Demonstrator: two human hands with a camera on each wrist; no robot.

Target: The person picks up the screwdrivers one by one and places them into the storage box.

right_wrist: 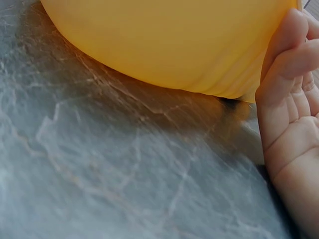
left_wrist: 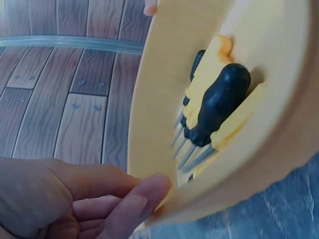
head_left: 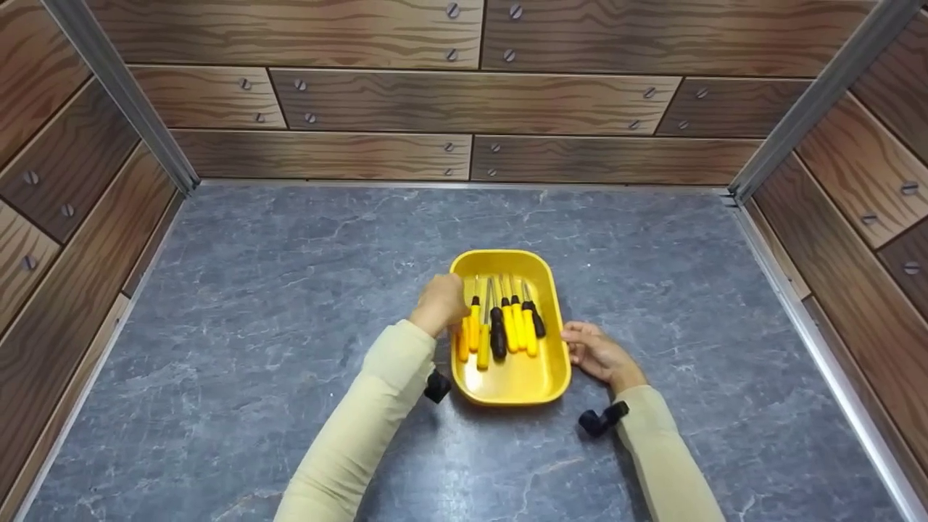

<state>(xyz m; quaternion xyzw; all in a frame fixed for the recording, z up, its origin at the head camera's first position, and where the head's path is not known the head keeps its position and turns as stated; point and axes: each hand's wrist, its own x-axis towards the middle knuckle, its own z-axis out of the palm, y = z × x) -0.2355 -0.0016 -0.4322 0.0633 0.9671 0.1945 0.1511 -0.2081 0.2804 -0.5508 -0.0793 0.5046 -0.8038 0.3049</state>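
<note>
A yellow tray with rounded corners stands on the grey surface and holds several screwdrivers lying side by side. Most handles are yellow; one screwdriver has a thick black handle, also seen in the left wrist view. My left hand pinches the tray's left rim between thumb and forefinger, beside an orange-yellow screwdriver handle. Across from it, my right hand grips the right rim with its fingertips. In the right wrist view, the fingers lie against the tray's outer wall.
Wood-patterned panels wall in the back and both sides, with metal strips along the edges. The grey marbled surface stretches around the tray. A black wrist mount sits on the right sleeve, another on the left.
</note>
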